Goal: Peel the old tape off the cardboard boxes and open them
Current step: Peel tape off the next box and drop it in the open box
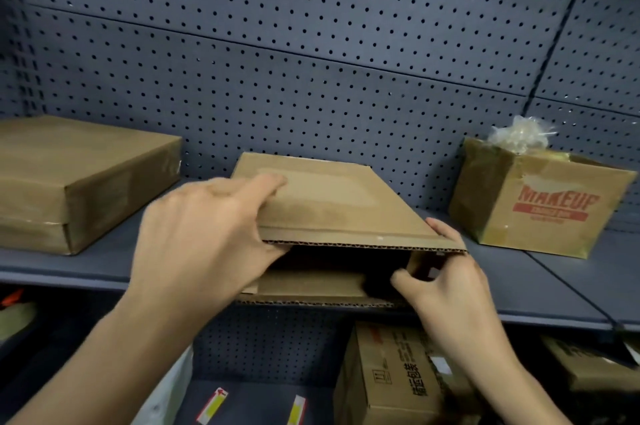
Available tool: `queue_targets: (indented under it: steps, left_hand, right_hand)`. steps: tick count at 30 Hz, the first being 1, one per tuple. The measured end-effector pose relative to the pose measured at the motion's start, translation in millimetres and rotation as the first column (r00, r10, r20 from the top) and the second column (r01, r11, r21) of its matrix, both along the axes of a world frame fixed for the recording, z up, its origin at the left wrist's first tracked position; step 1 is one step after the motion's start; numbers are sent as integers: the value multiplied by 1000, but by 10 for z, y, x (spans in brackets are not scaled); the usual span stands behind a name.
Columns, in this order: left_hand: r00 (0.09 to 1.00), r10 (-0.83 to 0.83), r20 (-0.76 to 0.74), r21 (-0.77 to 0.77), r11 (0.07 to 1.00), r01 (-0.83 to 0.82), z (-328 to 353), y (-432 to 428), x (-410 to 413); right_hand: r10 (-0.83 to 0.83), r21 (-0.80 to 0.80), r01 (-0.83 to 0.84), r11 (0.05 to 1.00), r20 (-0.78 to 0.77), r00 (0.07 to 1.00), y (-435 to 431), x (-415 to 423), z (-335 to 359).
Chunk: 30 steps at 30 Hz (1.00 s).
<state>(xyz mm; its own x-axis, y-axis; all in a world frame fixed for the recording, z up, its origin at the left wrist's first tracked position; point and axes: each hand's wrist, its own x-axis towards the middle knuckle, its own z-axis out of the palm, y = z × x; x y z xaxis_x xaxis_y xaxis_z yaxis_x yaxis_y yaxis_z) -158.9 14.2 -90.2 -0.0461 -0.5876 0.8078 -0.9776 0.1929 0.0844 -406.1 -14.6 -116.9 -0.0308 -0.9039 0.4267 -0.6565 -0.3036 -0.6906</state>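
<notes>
Pegboard-backed shelf [571, 286]: middle box [332, 203], open mouth facing near, spans between the hands; left hand [201, 234] grips the top flap's left corner, right hand [446, 279] pinches its right corner.

Brown cardboard box [332, 203], grey-blue pegboard [311, 44] — dark dot grid, tan carton [540, 206] — red lettering, grey-blue shelf [554, 286]

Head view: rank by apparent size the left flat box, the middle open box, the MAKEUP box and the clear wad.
1-2. the middle open box and the left flat box: alike, unranked; the middle is nearer, the left cropped.
3. the MAKEUP box.
4. the clear wad.
</notes>
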Motion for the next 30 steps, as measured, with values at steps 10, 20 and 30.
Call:
queue_targets:
  steps: [10, 20, 30]
  left_hand:
    - [759, -149, -633, 82, 963, 258, -264, 187, -123]
    - [846, -208, -491, 375, 826, 421, -223, 221, 160]
    - [901, -266, -342, 611, 666, 428, -366, 91, 5]
  right_hand:
    - [193, 176, -227, 958, 191, 963, 58, -439, 62]
    - [190, 224, -430, 875, 659, 728, -129, -727, -17]
    - [310, -18, -378, 925, 610, 729, -406, -1547, -393]
